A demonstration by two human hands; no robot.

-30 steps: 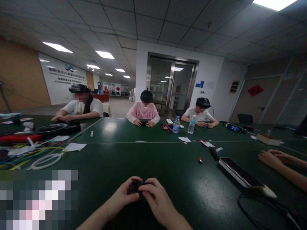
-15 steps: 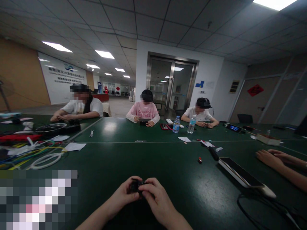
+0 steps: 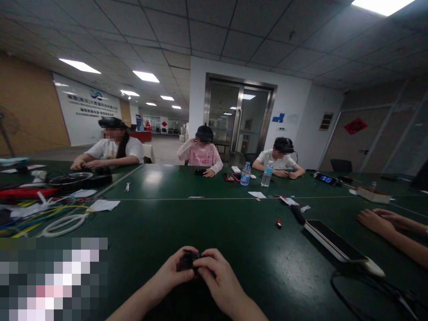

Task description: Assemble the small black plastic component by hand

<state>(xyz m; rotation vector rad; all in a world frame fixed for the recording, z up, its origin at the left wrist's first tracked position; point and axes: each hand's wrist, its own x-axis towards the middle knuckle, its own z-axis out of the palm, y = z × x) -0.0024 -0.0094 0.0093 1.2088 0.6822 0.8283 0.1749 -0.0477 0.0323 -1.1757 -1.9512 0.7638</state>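
Note:
Both my hands meet low in the middle of the head view, over the dark green table point(image 3: 157, 223). Between them is a small black object point(image 3: 187, 262); its kind is too dark and too covered to make out. My left hand point(image 3: 177, 268) curls round its left side, fingers above and thumb below. From the right, my right hand point(image 3: 216, 269) pinches it with thumb and fingertips. Much of the object is hidden behind the fingers.
To the left lie tangled cables point(image 3: 63, 223) and a paper sheet point(image 3: 104, 205). On the right are a small red item point(image 3: 278, 224), a flat device with a dark screen point(image 3: 336, 240) and a co-worker's hands point(image 3: 377, 220). Bottles point(image 3: 245, 174) and several people sit across the table.
My hands and the black object keep nearly the same position. Across the table, the person in pink has lifted one hand from the table up to the head.

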